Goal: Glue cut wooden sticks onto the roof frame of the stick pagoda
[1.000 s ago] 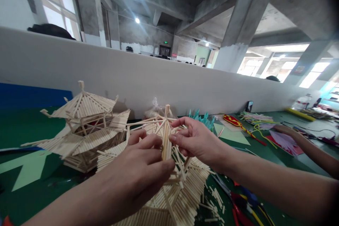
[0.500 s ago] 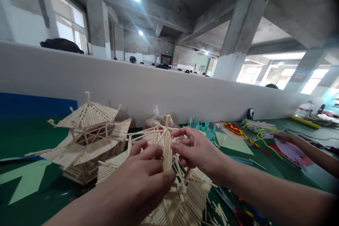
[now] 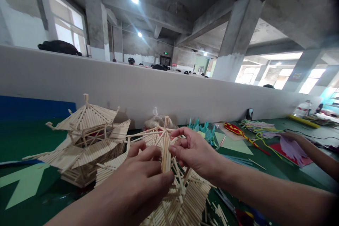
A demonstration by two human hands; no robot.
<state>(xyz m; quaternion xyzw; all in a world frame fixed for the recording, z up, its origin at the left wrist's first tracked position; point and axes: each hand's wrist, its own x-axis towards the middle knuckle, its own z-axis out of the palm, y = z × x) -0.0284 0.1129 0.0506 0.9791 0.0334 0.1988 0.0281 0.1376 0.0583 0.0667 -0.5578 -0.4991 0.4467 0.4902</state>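
A pavilion model of thin wooden sticks [image 3: 190, 203] stands in front of me, its upper roof a bare frame of ribs meeting at a short post [image 3: 166, 122]. Several sticks [image 3: 165, 155] lie side by side down the near slope of that frame. My left hand [image 3: 144, 174] is closed on their lower left side, thumb at the bottom end and fingers along the edge. From the right, my right hand [image 3: 194, 148] pinches at the same sticks just below the peak; its fingertips partly hide the contact. A second pavilion model [image 3: 87, 141], with its roofs covered in sticks, stands to the left.
Scissors [image 3: 225, 197] and loose short sticks [image 3: 219, 213] lie at the lower right. Teal folded-paper pieces [image 3: 202, 127] stand behind my right hand. Another person's hand [image 3: 291, 137] holds purple material [image 3: 292, 152] at the right. A white partition [image 3: 106, 81] runs along the table's back.
Both my hands keep nearly the same hold on the sticks. The other person's hand at the right has shifted slightly with the purple material. The view has moved a little.
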